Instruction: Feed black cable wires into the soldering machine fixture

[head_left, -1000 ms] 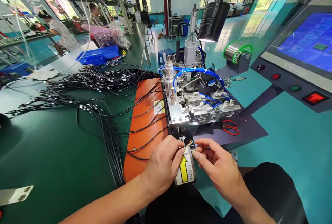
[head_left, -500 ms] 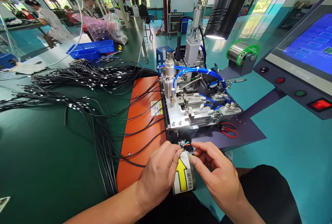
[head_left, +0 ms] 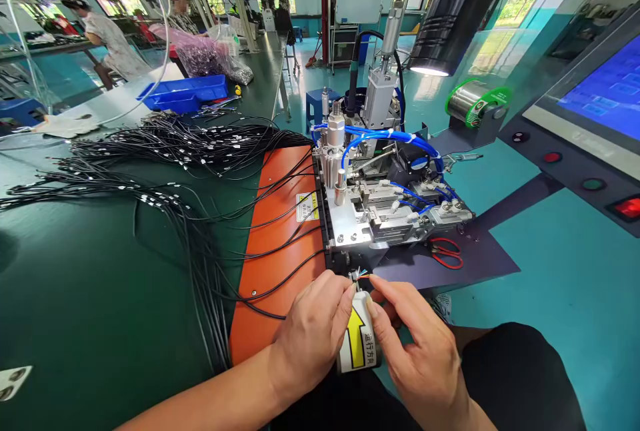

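Fiddly stuff here: my left grip (head_left: 316, 314) is pinched, thumb against forefinger, on what looks like a cable end (head_left: 359, 277), its fine coloured wires (head_left: 365, 276) fanning out just past the fingertips. My right grip (head_left: 419, 346) is parted, a narrow gap between thumb and forefinger, that forefinger right up at the orange strand; whether it touches, I can't tell. I read this step as separating the strands. Between both grips, just below the pinch, sits the cylinder (head_left: 357, 341) with its yellow arrow; straight ahead, the metal machine (head_left: 345, 221). Left of my left grip, black cables (head_left: 193, 251) lie along the bench (head_left: 75, 311). Ahead of the right one, red-handled snips (head_left: 447, 254). The next move, I'd judge, calls for a steady left pinch and a light right one, strand by strand.
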A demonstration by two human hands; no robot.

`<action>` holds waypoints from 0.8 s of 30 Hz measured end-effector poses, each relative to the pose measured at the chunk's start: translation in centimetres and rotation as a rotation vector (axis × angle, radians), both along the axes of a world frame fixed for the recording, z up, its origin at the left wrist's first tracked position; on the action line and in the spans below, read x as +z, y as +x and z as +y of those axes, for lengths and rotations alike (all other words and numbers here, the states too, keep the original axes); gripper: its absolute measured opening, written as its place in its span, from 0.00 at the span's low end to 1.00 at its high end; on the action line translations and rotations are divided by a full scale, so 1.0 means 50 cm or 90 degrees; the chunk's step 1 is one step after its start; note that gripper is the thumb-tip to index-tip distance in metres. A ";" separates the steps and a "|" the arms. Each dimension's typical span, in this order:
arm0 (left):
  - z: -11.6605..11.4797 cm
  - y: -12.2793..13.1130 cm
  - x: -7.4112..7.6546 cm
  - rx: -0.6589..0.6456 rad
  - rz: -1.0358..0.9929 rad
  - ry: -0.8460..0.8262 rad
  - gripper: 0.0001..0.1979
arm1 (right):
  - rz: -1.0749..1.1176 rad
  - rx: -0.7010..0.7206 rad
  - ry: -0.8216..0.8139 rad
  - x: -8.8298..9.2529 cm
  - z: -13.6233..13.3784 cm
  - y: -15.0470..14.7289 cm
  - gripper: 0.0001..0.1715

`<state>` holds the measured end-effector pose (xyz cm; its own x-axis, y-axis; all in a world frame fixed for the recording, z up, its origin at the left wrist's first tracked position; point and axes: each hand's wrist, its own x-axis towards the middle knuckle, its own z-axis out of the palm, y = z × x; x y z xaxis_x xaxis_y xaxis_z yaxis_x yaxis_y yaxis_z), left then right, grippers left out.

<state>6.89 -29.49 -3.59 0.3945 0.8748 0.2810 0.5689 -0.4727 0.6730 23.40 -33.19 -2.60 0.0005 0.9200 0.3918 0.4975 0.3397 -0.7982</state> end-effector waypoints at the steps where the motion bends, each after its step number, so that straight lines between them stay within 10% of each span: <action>1: 0.000 0.000 0.000 0.001 -0.001 -0.002 0.11 | 0.001 0.000 0.008 -0.002 -0.002 -0.002 0.21; 9: 0.000 -0.001 -0.001 -0.007 0.009 0.018 0.11 | 0.090 -0.069 -0.124 -0.010 0.011 -0.019 0.06; 24: -0.001 -0.001 0.000 -0.025 0.047 0.063 0.12 | 0.307 0.041 -0.428 0.015 0.065 0.037 0.19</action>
<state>6.82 -29.53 -3.61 0.4506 0.8281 0.3335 0.5952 -0.5572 0.5791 25.23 -29.95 -1.84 -0.0333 0.9619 -0.2715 0.0444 -0.2699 -0.9619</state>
